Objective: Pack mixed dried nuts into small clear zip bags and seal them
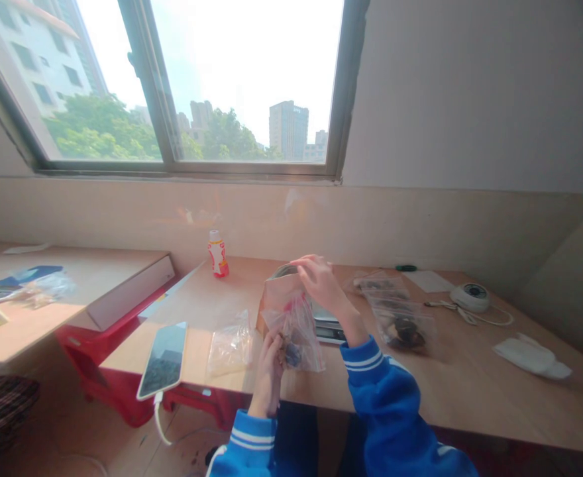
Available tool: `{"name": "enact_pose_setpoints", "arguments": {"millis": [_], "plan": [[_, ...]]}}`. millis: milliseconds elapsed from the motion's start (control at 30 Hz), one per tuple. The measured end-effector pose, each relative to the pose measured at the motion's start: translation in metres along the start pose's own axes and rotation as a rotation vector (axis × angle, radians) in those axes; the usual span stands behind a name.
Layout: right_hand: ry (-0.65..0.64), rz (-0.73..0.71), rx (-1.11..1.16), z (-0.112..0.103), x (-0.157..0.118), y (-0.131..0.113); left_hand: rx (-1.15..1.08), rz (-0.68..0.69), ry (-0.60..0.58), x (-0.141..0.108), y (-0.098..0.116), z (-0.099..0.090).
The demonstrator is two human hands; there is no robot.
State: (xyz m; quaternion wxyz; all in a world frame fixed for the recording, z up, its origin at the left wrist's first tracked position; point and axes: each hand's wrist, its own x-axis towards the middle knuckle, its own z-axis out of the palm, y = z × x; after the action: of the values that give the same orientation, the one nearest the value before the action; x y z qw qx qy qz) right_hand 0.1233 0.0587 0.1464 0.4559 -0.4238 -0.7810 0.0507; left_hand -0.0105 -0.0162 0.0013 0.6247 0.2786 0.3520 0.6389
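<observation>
1. The left hand (267, 374) has its fingers closed around the lower side of a clear plastic zip bag (297, 334) holding dark pieces, close to the near edge of the light wooden table (450, 391). A loose pinch could let the bag slip and spill them.
2. The right hand (324, 285), fingers curved and slightly spread, sits at the top of a brown kraft-paper pouch (277, 298). I cannot tell whether it has hold of the pouch; an unsteady touch could tip it.
3. A flat silver digital scale (328, 324) lies just right of the pouch, so a knock could shift it.
4. Near left, a black smartphone (162, 361) lies by the table edge with a white charging cable (158, 417) hanging down. A snag on the cable could drag it off.
</observation>
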Motion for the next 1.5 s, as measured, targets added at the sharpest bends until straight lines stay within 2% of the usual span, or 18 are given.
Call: {"name": "enact_pose_setpoints", "arguments": {"millis": [100, 200, 333, 433, 600, 733, 833, 1000, 1233, 1367, 1500], "plan": [[0.123, 0.027, 0.173, -0.007, -0.012, 0.001, -0.032, -0.015, -0.037, -0.002, 0.003, 0.004], [0.135, 0.144, 0.356, -0.014, -0.034, 0.005, -0.055, -0.02, -0.037, -0.002, 0.003, 0.008], [-0.025, 0.387, 0.575, -0.015, -0.067, 0.015, -0.062, -0.006, -0.003, -0.001, -0.001, 0.009], [-0.207, 0.464, 0.636, -0.006, -0.083, 0.02, -0.028, 0.014, 0.011, -0.002, -0.004, 0.007], [-0.365, 0.4, 0.515, 0.007, -0.09, 0.016, 0.006, 0.012, 0.039, -0.001, -0.008, 0.005], [-0.461, 0.354, 0.539, 0.006, -0.092, 0.019, 0.004, 0.031, 0.063, 0.002, -0.012, 0.007], [-0.467, 0.351, 0.524, 0.005, -0.095, 0.025, 0.005, 0.026, 0.036, 0.001, -0.013, 0.008], [-0.438, 0.291, 0.499, 0.008, -0.099, 0.031, -0.032, -0.004, -0.074, -0.004, -0.01, 0.005], [-0.379, 0.375, 0.472, 0.009, -0.096, 0.034, 0.036, -0.01, -0.095, -0.006, -0.005, 0.005], [-0.489, 0.415, 0.58, 0.005, -0.091, 0.045, 0.044, -0.004, -0.076, -0.006, -0.005, 0.009], [-0.6, 0.349, 0.656, 0.003, -0.089, 0.047, 0.051, 0.017, -0.014, -0.006, -0.007, 0.008]]}}
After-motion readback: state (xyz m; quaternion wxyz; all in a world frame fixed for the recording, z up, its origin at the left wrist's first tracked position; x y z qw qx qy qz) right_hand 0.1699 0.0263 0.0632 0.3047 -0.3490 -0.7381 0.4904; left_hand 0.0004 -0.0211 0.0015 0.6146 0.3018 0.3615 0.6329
